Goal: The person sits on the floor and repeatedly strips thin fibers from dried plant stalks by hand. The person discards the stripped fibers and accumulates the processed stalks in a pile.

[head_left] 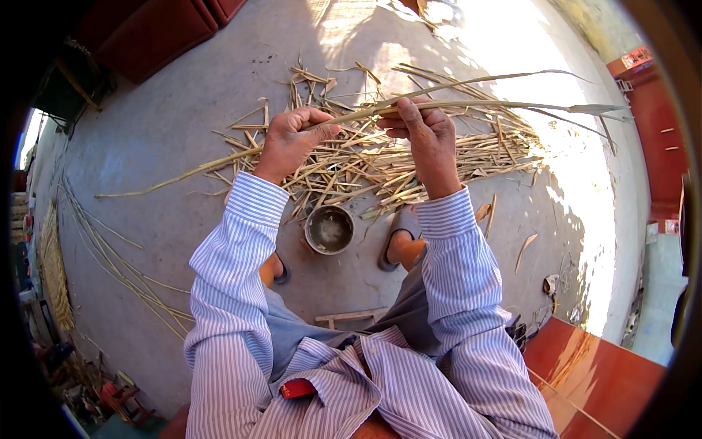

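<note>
A long, dry, pale reed stalk (362,114) stretches across in front of me, its leafy blades fanning out to the far right. My left hand (291,140) is closed on it, thumb and fingers pinching. My right hand (430,135) pinches the same stalk a little further right, near where its leaves split apart. A thin stem (183,175) runs out to the left of my left hand and seems to be the same reed's other end. Below both hands, a loose heap of short cut straw pieces (380,164) lies on the grey floor.
A small round metal pot (329,230) stands between my sandalled feet. Several long stalks (124,263) lie at left, near a straw bundle (53,263). Dark red furniture (157,36) stands at the far left, a red cabinet (658,139) at right, and a reddish tiled surface (592,373) at lower right.
</note>
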The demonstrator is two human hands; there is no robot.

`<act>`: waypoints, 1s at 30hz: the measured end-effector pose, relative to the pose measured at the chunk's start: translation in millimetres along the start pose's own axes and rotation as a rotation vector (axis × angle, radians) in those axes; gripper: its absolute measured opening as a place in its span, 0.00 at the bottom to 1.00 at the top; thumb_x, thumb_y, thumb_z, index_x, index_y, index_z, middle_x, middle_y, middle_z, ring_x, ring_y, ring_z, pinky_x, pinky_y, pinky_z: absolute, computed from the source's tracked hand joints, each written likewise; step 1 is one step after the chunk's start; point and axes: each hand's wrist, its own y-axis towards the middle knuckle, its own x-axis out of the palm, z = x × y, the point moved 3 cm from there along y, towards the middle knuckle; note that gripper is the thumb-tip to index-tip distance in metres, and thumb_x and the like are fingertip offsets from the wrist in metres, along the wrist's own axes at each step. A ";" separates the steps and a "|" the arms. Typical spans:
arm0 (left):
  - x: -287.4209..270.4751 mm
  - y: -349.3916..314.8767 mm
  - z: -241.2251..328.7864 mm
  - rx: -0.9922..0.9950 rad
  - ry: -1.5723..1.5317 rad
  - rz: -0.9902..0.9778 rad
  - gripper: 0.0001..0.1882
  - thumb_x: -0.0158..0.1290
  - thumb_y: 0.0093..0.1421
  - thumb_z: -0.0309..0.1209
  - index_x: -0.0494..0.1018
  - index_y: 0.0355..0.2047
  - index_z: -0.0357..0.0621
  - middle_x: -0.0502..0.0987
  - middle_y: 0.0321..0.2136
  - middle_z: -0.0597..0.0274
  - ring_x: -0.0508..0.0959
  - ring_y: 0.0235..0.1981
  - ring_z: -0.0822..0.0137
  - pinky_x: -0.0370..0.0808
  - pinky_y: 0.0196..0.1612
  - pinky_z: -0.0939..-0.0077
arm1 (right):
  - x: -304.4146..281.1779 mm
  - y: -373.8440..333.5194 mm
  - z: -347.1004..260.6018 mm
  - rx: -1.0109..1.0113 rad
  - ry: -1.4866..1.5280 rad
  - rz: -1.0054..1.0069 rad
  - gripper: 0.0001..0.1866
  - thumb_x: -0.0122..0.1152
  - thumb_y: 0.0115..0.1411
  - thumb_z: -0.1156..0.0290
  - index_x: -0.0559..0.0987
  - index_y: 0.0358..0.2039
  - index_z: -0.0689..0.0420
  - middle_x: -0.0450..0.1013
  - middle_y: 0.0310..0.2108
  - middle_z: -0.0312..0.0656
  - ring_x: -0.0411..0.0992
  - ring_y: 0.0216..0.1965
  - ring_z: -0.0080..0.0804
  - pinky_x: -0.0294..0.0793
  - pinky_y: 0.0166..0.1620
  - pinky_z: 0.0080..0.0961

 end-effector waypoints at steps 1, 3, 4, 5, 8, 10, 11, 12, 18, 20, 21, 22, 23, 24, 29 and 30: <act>0.1 -0.4 0.3 0.000 0.024 -0.010 0.10 0.60 0.58 0.31 0.77 0.36 0.36 0.80 0.29 0.63 0.77 0.29 0.78 0.74 0.33 0.85 | -0.5 -0.2 0.4 0.001 0.015 -0.010 0.14 0.56 0.65 0.63 0.76 0.38 0.64 0.79 0.31 0.45 0.79 0.32 0.29 0.79 0.33 0.18; -3.7 0.7 -1.5 -0.013 -0.041 0.038 0.12 0.60 0.58 0.32 0.77 0.37 0.36 0.81 0.29 0.63 0.77 0.29 0.78 0.74 0.34 0.87 | -3.7 0.2 3.9 0.023 0.026 -0.018 0.15 0.56 0.65 0.63 0.76 0.39 0.65 0.79 0.31 0.46 0.80 0.32 0.30 0.79 0.33 0.18; -8.4 3.1 -3.2 -0.025 -0.132 0.093 0.13 0.61 0.57 0.32 0.76 0.38 0.35 0.81 0.29 0.63 0.78 0.30 0.78 0.74 0.34 0.87 | -6.9 0.8 7.4 0.044 0.019 -0.015 0.15 0.56 0.65 0.63 0.76 0.39 0.65 0.79 0.31 0.46 0.80 0.32 0.30 0.79 0.33 0.19; -12.4 4.6 -4.0 -0.038 -0.223 0.150 0.14 0.61 0.57 0.32 0.76 0.38 0.33 0.81 0.29 0.62 0.78 0.31 0.77 0.74 0.35 0.87 | -9.6 0.7 9.2 0.065 0.013 -0.012 0.15 0.56 0.65 0.64 0.76 0.39 0.65 0.79 0.31 0.46 0.80 0.32 0.30 0.79 0.33 0.19; -10.1 2.4 -0.5 0.134 0.132 0.089 0.22 0.66 0.52 0.39 0.75 0.40 0.35 0.81 0.28 0.59 0.79 0.31 0.72 0.75 0.38 0.76 | -15.7 -1.1 8.3 0.060 0.036 0.049 0.15 0.56 0.65 0.63 0.76 0.40 0.65 0.78 0.31 0.47 0.80 0.32 0.30 0.79 0.33 0.19; -14.6 0.9 -8.8 0.183 0.420 0.005 0.24 0.68 0.48 0.40 0.76 0.40 0.37 0.81 0.27 0.57 0.79 0.31 0.68 0.74 0.40 0.69 | -24.5 2.2 4.8 0.068 -0.007 0.088 0.16 0.57 0.64 0.61 0.77 0.39 0.65 0.79 0.32 0.47 0.80 0.33 0.32 0.80 0.34 0.21; -26.6 -0.3 -15.4 0.069 0.431 -0.068 0.23 0.67 0.48 0.39 0.76 0.39 0.36 0.81 0.28 0.57 0.79 0.31 0.68 0.74 0.40 0.70 | -27.6 2.6 4.6 0.072 -0.018 0.110 0.17 0.57 0.64 0.60 0.77 0.39 0.64 0.79 0.32 0.47 0.80 0.33 0.33 0.80 0.34 0.22; -39.2 -2.6 -21.8 -0.045 0.441 -0.140 0.22 0.67 0.49 0.37 0.76 0.39 0.36 0.81 0.28 0.57 0.79 0.31 0.68 0.74 0.40 0.71 | -29.1 1.8 4.8 0.067 -0.007 0.132 0.17 0.58 0.63 0.59 0.77 0.37 0.63 0.79 0.31 0.47 0.80 0.33 0.33 0.80 0.34 0.21; -69.9 -7.0 -25.5 -0.285 0.117 -0.147 0.12 0.62 0.55 0.29 0.77 0.36 0.33 0.81 0.29 0.60 0.79 0.30 0.75 0.75 0.36 0.81 | -40.5 5.6 6.8 0.093 0.016 0.206 0.16 0.60 0.62 0.59 0.77 0.35 0.62 0.78 0.30 0.47 0.79 0.30 0.31 0.80 0.32 0.19; -76.7 -3.3 -31.5 -0.258 0.120 -0.038 0.13 0.62 0.55 0.30 0.76 0.36 0.33 0.81 0.28 0.60 0.78 0.30 0.75 0.75 0.36 0.81 | -38.8 6.9 9.1 0.100 0.022 0.214 0.16 0.59 0.63 0.60 0.77 0.35 0.63 0.78 0.29 0.47 0.79 0.30 0.32 0.80 0.31 0.19; -79.7 -2.9 -33.5 -0.244 0.122 0.017 0.13 0.62 0.55 0.30 0.76 0.36 0.33 0.81 0.28 0.60 0.78 0.30 0.75 0.75 0.37 0.81 | -37.1 7.2 10.1 0.100 0.018 0.225 0.16 0.58 0.63 0.60 0.76 0.35 0.63 0.78 0.29 0.47 0.79 0.29 0.32 0.79 0.30 0.20; -82.0 -2.4 -24.0 -0.296 -0.026 0.129 0.13 0.62 0.56 0.31 0.76 0.36 0.34 0.80 0.26 0.61 0.78 0.29 0.75 0.75 0.36 0.82 | -37.5 7.3 10.7 0.099 0.012 0.240 0.16 0.58 0.64 0.61 0.76 0.35 0.64 0.78 0.28 0.47 0.79 0.29 0.32 0.79 0.30 0.20; -85.3 -0.9 -25.5 -0.262 -0.007 0.147 0.13 0.62 0.56 0.32 0.76 0.36 0.34 0.80 0.26 0.61 0.78 0.29 0.75 0.75 0.36 0.81 | -39.0 7.7 11.8 0.108 0.007 0.248 0.16 0.58 0.64 0.61 0.76 0.35 0.64 0.78 0.28 0.47 0.79 0.29 0.32 0.79 0.30 0.20; -92.1 2.0 -29.6 -0.228 0.013 0.165 0.13 0.62 0.56 0.32 0.76 0.35 0.34 0.80 0.26 0.62 0.78 0.29 0.75 0.75 0.36 0.81 | -41.1 8.1 12.8 0.116 0.002 0.255 0.16 0.58 0.64 0.61 0.76 0.35 0.64 0.78 0.29 0.47 0.79 0.29 0.32 0.79 0.30 0.20; -70.5 1.5 -22.7 0.231 1.095 0.355 0.18 0.63 0.53 0.40 0.76 0.35 0.38 0.80 0.28 0.57 0.79 0.31 0.62 0.73 0.36 0.68 | -30.4 9.3 14.9 0.178 0.027 0.195 0.17 0.59 0.63 0.59 0.77 0.35 0.63 0.78 0.31 0.47 0.79 0.31 0.31 0.80 0.31 0.18; -57.4 2.4 -12.1 0.361 0.977 0.377 0.17 0.62 0.53 0.42 0.76 0.34 0.41 0.80 0.28 0.56 0.78 0.33 0.57 0.71 0.36 0.64 | -21.2 8.3 16.4 0.191 0.047 0.167 0.17 0.58 0.63 0.58 0.77 0.36 0.64 0.78 0.31 0.47 0.79 0.31 0.31 0.80 0.31 0.18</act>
